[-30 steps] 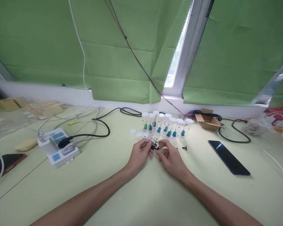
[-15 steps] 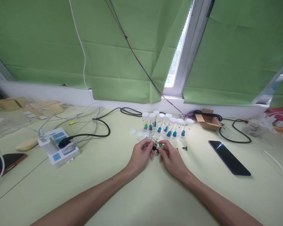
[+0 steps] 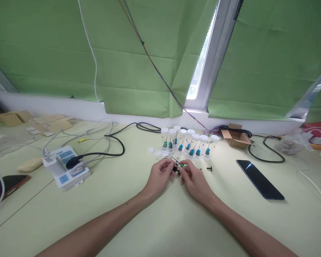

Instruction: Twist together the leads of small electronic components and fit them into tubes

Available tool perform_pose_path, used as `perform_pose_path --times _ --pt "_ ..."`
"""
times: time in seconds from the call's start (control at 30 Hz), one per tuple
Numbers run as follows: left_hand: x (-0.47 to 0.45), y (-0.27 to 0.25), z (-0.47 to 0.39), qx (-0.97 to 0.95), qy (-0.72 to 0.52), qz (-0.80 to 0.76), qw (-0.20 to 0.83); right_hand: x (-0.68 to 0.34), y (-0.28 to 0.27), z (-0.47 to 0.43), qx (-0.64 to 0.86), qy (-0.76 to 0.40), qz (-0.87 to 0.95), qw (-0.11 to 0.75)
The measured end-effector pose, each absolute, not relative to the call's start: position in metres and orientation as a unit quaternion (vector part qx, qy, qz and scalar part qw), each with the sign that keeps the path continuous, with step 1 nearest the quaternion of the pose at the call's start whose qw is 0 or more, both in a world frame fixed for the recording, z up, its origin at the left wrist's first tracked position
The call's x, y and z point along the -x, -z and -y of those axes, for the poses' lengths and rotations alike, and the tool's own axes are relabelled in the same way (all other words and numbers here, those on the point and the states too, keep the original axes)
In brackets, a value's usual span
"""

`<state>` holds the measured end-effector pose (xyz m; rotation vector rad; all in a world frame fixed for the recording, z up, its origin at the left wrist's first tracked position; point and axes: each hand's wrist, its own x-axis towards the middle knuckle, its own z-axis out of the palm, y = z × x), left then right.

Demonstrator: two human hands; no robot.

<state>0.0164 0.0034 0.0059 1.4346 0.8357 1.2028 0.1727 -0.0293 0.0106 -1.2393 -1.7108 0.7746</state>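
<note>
Left hand (image 3: 160, 175): pinching a small black part (image 3: 175, 167)
Right hand (image 3: 194, 177): fingertips closed on the same part, a green bit now showing
Change: hands drawn closer together
Beyond: capped tubes (image 3: 188, 142); far right, phone (image 3: 259, 179)

Both forearms reach forward, the left hand (image 3: 159, 177) and right hand (image 3: 194, 179) meeting, fingers pinched together at the tips.

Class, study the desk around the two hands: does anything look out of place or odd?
Mostly tidy. The vials stand upright and capped, but a few loose caps lie left of them, and a small black part lies alone, right of the right hand. Cables sprawl across the desk.
</note>
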Motion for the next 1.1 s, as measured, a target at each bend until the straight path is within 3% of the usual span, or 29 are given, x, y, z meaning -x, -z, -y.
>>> perform_pose_path --times 1.1 --pt "-0.0161 -0.0066 -0.0071 -0.550 -0.514 -0.337 0.566 -0.1718 -0.0104 0.0285 0.491 -0.301 0.687 0.443"
